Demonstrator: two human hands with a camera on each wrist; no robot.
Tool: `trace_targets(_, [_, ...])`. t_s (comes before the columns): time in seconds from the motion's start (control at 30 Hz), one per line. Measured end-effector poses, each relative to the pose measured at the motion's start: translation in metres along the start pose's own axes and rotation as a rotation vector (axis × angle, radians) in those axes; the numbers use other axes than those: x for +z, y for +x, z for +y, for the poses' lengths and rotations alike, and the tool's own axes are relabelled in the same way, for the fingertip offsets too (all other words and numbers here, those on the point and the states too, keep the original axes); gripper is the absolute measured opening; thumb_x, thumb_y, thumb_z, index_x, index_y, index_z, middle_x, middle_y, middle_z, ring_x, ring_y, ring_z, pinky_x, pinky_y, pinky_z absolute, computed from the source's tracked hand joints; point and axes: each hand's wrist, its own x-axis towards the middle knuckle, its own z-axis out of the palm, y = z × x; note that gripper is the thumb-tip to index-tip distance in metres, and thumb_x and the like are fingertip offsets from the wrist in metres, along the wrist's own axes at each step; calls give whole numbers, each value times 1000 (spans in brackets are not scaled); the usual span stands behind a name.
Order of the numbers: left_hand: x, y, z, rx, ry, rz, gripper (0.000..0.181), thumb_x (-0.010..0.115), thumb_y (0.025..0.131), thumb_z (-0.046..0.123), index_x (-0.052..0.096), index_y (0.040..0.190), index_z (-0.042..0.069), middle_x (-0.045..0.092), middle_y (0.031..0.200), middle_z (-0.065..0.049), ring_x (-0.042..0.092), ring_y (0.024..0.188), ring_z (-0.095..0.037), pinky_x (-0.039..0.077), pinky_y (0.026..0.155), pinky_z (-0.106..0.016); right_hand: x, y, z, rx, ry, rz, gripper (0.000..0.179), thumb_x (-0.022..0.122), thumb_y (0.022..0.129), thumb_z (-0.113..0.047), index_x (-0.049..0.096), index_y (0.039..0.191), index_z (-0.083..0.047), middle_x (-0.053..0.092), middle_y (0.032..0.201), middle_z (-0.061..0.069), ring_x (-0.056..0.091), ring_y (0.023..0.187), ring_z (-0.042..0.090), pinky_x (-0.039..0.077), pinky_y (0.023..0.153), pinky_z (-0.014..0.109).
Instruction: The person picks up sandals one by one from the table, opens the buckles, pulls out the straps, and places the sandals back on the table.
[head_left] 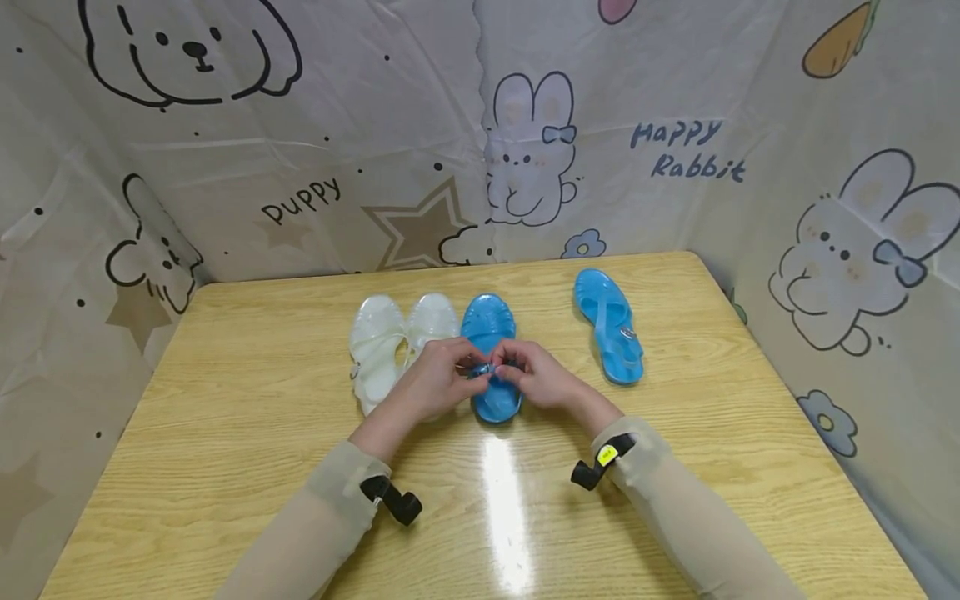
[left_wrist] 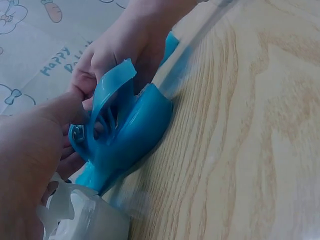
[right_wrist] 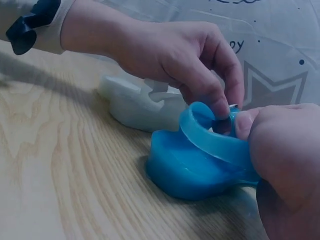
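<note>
A blue jelly sandal point(head_left: 489, 319) lies toe away in the middle of the table, its heel nearest the person. Over its middle, my left hand point(head_left: 437, 380) pinches the ankle strap near the small metal buckle point(left_wrist: 77, 132) between thumb and fingertips. My right hand point(head_left: 537, 375) meets it from the other side, thumb and fingers pinching the same strap close to the buckle. The strap point(right_wrist: 215, 145) curves up above the heel in the right wrist view. The fingers partly hide the buckle.
Left of the blue sandal stand two whitish sandals point(head_left: 377, 321), one partly behind my left hand. Another blue sandal point(head_left: 606, 312) lies to the right, with a buckle on its side strap. The wooden table point(head_left: 262, 358) meets a printed cloth point(head_left: 420, 125) at the back.
</note>
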Motion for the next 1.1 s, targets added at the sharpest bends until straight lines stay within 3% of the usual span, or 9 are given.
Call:
trace_targets(0.27, [-3, -1, -1, -37, -53, -7, 17, 81, 91, 13, 78, 108, 8, 74, 105, 0, 72, 96, -13, 61, 80, -25, -5, 1, 3, 30, 100, -37, 9, 58, 109, -4, 66, 105, -3, 66, 107, 9, 60, 105, 26, 51, 95, 36])
trace_targets(0.5, [-2, -1, -1, -21, -57, -9, 17, 79, 93, 10, 78, 109, 7, 74, 107, -4, 73, 99, -17, 61, 82, -26, 1, 1, -13, 67, -59, 9, 12, 69, 106, -20, 73, 100, -12, 69, 97, 1, 59, 93, 23, 48, 83, 38])
trace_targets(0.7, [1, -2, 0, -13, -41, -17, 15, 80, 93, 12, 77, 108, 11, 74, 109, -2, 72, 103, -18, 61, 86, -30, 7, 2, -6, 41, 9, 86, 17, 71, 103, -9, 68, 86, -10, 69, 91, 1, 60, 91, 22, 48, 82, 35])
trace_targets(0.87, [3, -1, -1, -20, -28, -3, 15, 81, 93, 13, 77, 107, 11, 74, 107, -1, 72, 100, -16, 61, 84, -29, 5, 3, 0, 6, 48, 68, 19, 68, 103, -4, 64, 85, -8, 72, 99, 4, 63, 100, 23, 50, 91, 35])
trace_targets(1.1, [1, 1, -2, -52, -37, 10, 17, 82, 90, 16, 78, 106, 11, 75, 105, -1, 73, 94, -14, 61, 79, -26, 1, 2, -2, 35, 77, 37, 17, 63, 106, -4, 62, 89, -5, 71, 106, 7, 63, 104, 24, 51, 95, 36])
